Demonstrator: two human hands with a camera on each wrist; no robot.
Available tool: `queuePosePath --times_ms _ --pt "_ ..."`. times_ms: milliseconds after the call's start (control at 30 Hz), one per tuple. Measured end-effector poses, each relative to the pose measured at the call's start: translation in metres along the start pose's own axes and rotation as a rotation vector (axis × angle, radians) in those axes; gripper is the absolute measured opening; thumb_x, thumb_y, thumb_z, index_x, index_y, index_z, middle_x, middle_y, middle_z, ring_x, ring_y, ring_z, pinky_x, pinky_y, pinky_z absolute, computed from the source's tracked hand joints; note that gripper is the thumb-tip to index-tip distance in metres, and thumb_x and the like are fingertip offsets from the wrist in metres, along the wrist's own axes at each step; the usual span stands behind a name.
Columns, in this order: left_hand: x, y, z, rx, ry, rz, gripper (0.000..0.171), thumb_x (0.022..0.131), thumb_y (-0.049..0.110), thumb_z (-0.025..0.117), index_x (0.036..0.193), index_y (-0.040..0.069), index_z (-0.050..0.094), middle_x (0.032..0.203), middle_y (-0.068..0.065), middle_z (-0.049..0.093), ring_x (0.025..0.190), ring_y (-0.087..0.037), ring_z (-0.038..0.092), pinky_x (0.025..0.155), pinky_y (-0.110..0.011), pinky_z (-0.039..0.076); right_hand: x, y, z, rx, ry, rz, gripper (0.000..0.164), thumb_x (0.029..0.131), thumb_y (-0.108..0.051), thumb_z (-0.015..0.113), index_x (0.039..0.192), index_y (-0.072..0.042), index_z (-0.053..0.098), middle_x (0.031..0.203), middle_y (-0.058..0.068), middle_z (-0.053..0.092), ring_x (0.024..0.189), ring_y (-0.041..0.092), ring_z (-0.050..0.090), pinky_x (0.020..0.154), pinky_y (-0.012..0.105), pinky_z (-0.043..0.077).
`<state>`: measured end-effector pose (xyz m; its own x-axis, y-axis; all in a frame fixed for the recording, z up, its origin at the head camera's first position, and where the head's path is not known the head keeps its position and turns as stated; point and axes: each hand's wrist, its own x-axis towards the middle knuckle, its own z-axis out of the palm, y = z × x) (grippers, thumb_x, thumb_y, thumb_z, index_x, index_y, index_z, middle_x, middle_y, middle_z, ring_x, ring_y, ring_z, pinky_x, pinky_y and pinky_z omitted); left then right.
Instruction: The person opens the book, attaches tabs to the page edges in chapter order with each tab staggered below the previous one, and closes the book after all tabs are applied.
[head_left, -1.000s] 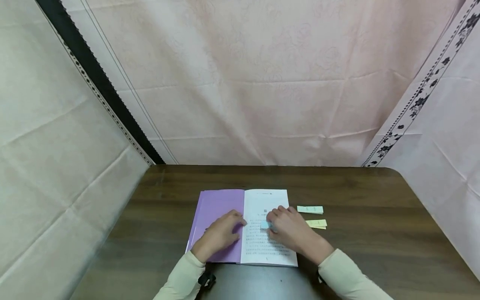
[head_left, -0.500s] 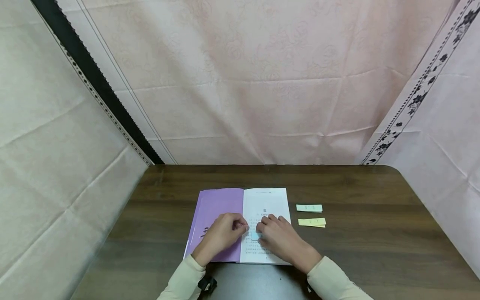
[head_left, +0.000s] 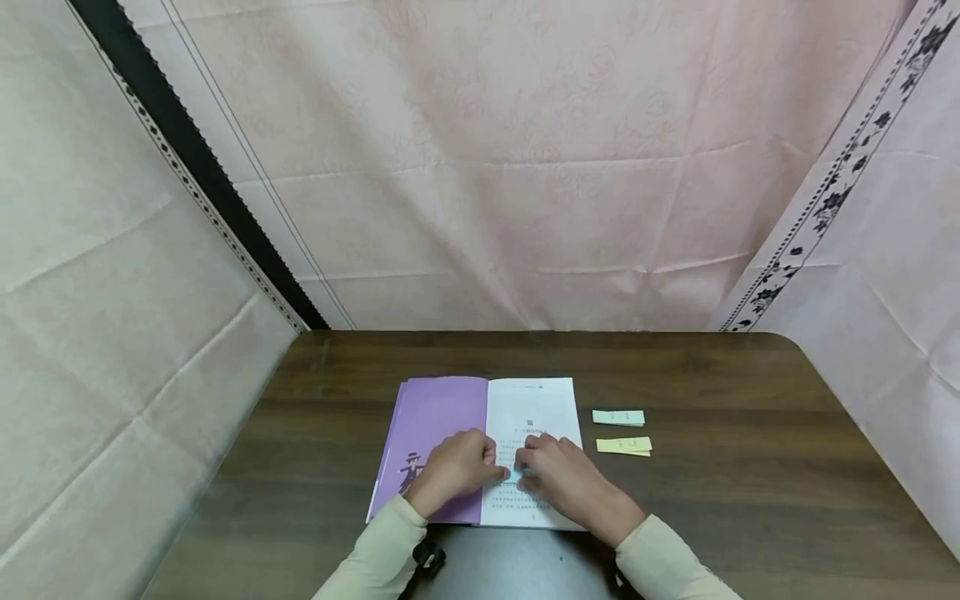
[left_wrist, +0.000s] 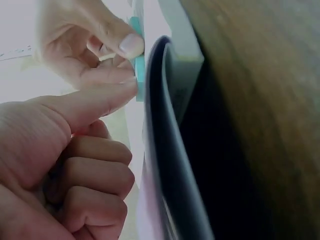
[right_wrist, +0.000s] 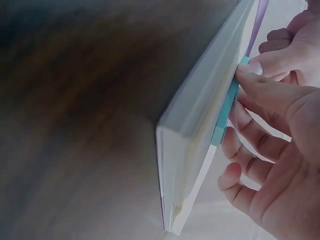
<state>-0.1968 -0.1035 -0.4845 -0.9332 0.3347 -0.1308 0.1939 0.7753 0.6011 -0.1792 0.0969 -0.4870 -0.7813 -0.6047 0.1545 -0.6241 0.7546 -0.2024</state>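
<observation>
A purple-and-white book [head_left: 446, 408] lies spread on the table, its right page [head_left: 551, 404] printed with text. Low over that page is a small blue-green pad of sticky notes [right_wrist: 227, 110], mostly covered by fingers in the head view. My right hand [head_left: 566, 483] holds the pad between thumb and fingers. From the other side, my left hand [head_left: 457, 467] pinches the pad's end; its thumb [left_wrist: 100, 100] is stretched out on it and the other fingers are curled in. In the left wrist view both thumbs meet the strip [left_wrist: 141, 90] near each other.
Right of the book lie a pale green sticky strip [head_left: 618, 417] and, nearer, yellow sticky strips [head_left: 624, 446]. The brown wooden table [head_left: 712, 467] has cloth hangings [head_left: 525, 208] behind it and on both sides.
My right hand has brought the sticky pad leftward toward the book's middle. My left hand has moved right and nearer, its thumb now reaching the pad.
</observation>
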Motion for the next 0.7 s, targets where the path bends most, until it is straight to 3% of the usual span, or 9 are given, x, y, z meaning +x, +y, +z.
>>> queuePosePath --times_ms 233,433,500,700 --pt "0.001 0.0 -0.001 -0.019 -0.052 -0.027 0.062 0.09 0.026 0.084 0.054 0.022 0.034 0.049 0.012 0.028 0.048 -0.005 0.03 0.046 -0.022 0.019 -0.015 0.003 -0.003 -0.065 0.061 0.081 0.023 0.082 -0.023 0.092 0.099 -0.015 0.08 0.091 -0.003 0.069 0.076 0.018 0.065 0.063 0.035 0.054" --pt "0.0 -0.003 -0.001 -0.046 -0.079 -0.055 0.061 0.091 0.028 0.083 0.053 0.021 0.034 0.049 0.011 0.028 0.047 -0.005 0.03 0.046 -0.021 0.019 -0.022 0.0 -0.005 -0.11 0.072 0.073 0.021 0.082 -0.022 0.092 0.097 -0.014 0.079 0.092 -0.002 0.068 0.08 0.019 0.065 0.067 0.038 0.053" --pt "-0.001 -0.004 0.0 -0.054 -0.083 -0.051 0.061 0.091 0.028 0.082 0.053 0.021 0.034 0.048 0.011 0.028 0.047 -0.005 0.029 0.046 -0.021 0.019 -0.021 -0.002 -0.006 -0.022 0.05 0.115 0.019 0.083 -0.018 0.091 0.096 -0.011 0.077 0.089 -0.002 0.066 0.076 0.016 0.062 0.065 0.036 0.052" --pt "-0.001 -0.004 0.0 -0.047 -0.07 -0.035 0.063 0.092 0.028 0.081 0.054 0.021 0.033 0.049 0.012 0.025 0.048 -0.005 0.027 0.047 -0.022 0.018 -0.001 -0.007 -0.008 0.407 -0.046 0.306 0.011 0.092 -0.006 0.079 0.084 -0.009 0.072 0.079 -0.002 0.069 0.065 0.011 0.052 0.058 0.028 0.044"
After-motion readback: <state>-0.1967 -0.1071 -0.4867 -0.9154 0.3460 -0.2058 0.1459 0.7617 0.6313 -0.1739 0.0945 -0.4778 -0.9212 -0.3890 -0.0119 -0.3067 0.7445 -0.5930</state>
